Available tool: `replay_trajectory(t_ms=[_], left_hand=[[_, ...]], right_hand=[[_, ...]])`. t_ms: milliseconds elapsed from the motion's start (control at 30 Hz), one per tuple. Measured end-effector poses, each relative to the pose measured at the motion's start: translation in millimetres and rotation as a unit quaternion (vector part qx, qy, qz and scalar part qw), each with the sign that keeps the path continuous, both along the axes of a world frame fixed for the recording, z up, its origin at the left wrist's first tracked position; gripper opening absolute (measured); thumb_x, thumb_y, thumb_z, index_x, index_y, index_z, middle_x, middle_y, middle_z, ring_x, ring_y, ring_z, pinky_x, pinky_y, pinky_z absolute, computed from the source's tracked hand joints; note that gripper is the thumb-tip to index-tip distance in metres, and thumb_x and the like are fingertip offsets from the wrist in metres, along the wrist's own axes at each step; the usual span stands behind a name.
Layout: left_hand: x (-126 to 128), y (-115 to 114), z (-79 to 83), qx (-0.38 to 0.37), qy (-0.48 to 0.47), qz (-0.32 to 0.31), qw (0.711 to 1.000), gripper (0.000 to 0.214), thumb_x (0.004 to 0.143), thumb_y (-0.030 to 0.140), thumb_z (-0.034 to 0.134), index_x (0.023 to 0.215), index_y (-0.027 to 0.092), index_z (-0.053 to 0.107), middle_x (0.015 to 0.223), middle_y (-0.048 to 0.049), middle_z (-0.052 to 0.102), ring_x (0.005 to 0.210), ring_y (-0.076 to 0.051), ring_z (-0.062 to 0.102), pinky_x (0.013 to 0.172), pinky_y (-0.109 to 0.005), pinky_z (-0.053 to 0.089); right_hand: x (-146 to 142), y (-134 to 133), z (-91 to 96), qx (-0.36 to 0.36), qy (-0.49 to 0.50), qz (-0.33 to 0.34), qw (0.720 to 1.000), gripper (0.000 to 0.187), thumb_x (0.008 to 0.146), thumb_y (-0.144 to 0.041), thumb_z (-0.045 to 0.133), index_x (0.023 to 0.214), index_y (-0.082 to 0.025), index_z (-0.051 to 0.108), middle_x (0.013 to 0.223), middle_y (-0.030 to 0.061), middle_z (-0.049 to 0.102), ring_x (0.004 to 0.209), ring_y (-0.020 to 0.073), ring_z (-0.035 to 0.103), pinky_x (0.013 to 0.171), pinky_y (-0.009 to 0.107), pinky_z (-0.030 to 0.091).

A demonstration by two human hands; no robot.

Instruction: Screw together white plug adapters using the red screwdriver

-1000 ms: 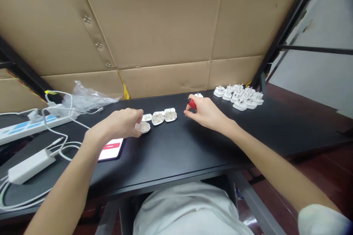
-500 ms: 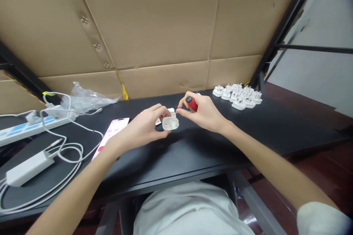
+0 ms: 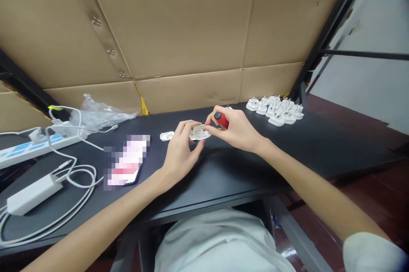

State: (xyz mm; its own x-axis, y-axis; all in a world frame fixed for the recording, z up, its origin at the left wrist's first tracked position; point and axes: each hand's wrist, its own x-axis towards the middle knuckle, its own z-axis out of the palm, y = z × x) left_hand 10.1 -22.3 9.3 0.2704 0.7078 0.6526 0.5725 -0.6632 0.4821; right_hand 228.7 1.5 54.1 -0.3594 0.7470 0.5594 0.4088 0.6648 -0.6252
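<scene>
My left hand (image 3: 183, 146) is closed on a white plastic plug shell (image 3: 200, 133), its hollow inside facing up and toward me. Wrapped in my right hand (image 3: 234, 129) is a screwdriver with a red and black handle (image 3: 223, 120), the handle end pointing toward me. The thumb and index finger of that hand come together at the shell's right edge; what they pinch is too small to make out. Left of my left hand, a white plug cover (image 3: 166, 136) lies on the black table (image 3: 230, 174). Part of another white piece shows behind my right hand.
Several white plugs (image 3: 276, 110) stand grouped at the back right, pins up. A phone (image 3: 129, 161), a white adapter (image 3: 34, 195) with coiled cable, a power strip (image 3: 41, 146) and a clear plastic bag (image 3: 99, 112) lie on the left. Cardboard (image 3: 191, 21) walls the back.
My left hand has moved right and slightly up with the plug shell, bringing it to my right fingertips. The plug cover and phone are less hidden. My right hand has barely moved.
</scene>
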Motion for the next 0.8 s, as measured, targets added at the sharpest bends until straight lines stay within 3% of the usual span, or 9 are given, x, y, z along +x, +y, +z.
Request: replay_trajectory(t_ms=[300,533,800], left_hand=[[0.8,-3.4,2.4,0.026,-0.008,0.022,0.999,0.027,0.102,0.024,0.072,0.128,0.024,0.066,0.122,-0.0073,0.075,0.105,-0.022,0.073,0.083,-0.035,0.064],[-0.3,-3.0,2.8,0.016,-0.001,-0.001,1.0,0.029,0.102,0.021,0.07,0.131,0.025,0.066,0.124,-0.008,0.073,0.107,-0.023,0.073,0.082,-0.034,0.064],[-2.0,-0.4,-0.4,0.006,-0.012,-0.033,0.999,0.037,0.103,0.019,0.07,0.139,0.026,0.067,0.131,-0.0091,0.074,0.111,-0.023,0.074,0.085,-0.036,0.067]], right_hand=[[-0.7,1.8,-3.3,0.011,0.022,-0.011,1.0,0.024,0.097,-0.039,0.08,0.089,-0.023,0.064,0.082,-0.0047,0.066,0.066,0.0119,0.045,0.071,0.028,0.039],[-3.5,1.1,-3.7,0.009,0.016,-0.003,1.0,0.018,0.098,-0.035,0.076,0.091,-0.023,0.065,0.1,0.0006,0.079,0.068,0.0127,0.049,0.073,0.029,0.041],[0.1,3.6,-2.6,0.006,0.0,0.014,1.0,0.011,0.099,-0.031,0.073,0.094,-0.023,0.068,0.091,-0.0015,0.077,0.068,0.0133,0.049,0.073,0.028,0.04]])
